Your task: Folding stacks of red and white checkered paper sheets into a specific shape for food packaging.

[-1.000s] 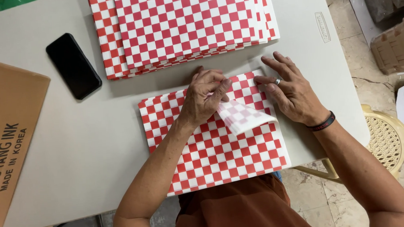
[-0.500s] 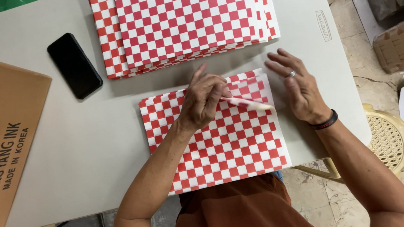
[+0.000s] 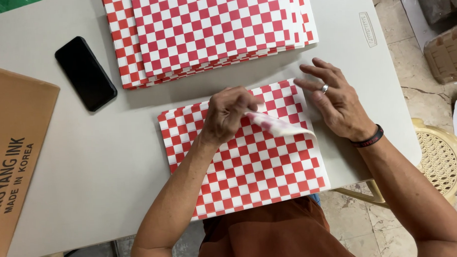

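A small stack of red-and-white checkered paper sheets (image 3: 250, 168) lies on the grey table (image 3: 88, 169) in front of me. My left hand (image 3: 228, 113) pinches the lifted far-right corner of the top sheet (image 3: 279, 125), which curls up off the stack. My right hand (image 3: 334, 99), with a ring and a dark wristband, rests flat with spread fingers on the stack's right edge and the table beside it.
A larger pile of the same checkered sheets (image 3: 210, 33) sits at the far side of the table. A black phone (image 3: 86, 73) lies to its left. A brown cardboard box (image 3: 12, 161) is at the left edge. A cream plastic chair (image 3: 437, 161) stands at right.
The raised corner of the top sheet was folded back a second ago, then pressed nearly flat, and now curls up again in my left hand. My right hand has shifted slightly.
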